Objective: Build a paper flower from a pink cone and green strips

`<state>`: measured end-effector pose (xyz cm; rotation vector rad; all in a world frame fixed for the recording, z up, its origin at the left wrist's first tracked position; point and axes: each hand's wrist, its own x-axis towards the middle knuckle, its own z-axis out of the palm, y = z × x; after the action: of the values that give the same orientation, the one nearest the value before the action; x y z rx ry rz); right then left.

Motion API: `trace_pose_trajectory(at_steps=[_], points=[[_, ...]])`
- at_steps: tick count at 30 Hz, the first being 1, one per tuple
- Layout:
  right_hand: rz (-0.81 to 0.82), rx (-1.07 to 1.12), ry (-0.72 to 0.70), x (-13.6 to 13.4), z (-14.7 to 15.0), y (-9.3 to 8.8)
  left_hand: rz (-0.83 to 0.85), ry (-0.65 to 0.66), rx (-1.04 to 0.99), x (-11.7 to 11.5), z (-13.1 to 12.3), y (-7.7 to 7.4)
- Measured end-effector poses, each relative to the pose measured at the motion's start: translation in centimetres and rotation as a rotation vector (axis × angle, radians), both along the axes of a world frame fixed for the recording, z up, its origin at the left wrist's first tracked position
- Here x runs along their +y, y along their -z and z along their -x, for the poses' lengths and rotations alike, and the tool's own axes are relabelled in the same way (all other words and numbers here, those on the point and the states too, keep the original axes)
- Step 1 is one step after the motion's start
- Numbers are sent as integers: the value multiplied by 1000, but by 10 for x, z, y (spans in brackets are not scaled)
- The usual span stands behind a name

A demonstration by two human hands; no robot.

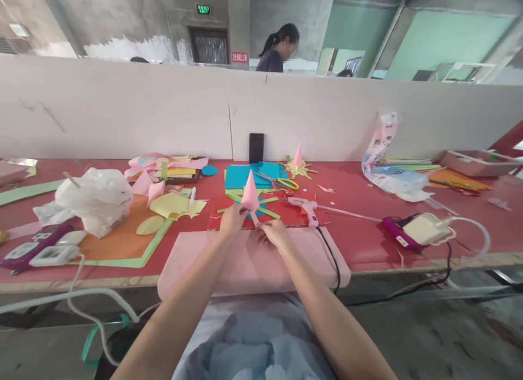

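Two hands, at least two pink cones, one glue gun, two purple power strips

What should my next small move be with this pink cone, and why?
Perhaps press the pale strip to the base of the pink cone: your left hand holds the cone by its lower edge, and your right hand holds the strip just below it.

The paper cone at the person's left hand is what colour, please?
The paper cone is pink; it shows in the head view.

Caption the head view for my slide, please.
Left hand holding a pink cone, right hand at the pale strip below, glue gun nearby.
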<state>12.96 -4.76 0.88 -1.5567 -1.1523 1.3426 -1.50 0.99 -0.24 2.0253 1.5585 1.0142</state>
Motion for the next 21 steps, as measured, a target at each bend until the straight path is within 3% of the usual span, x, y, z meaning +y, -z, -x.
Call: trace_pose_trajectory(at_steps=[21], points=[[-19, -40, -65, 5, -4, 8, -56, 36, 151, 0, -2, 0]])
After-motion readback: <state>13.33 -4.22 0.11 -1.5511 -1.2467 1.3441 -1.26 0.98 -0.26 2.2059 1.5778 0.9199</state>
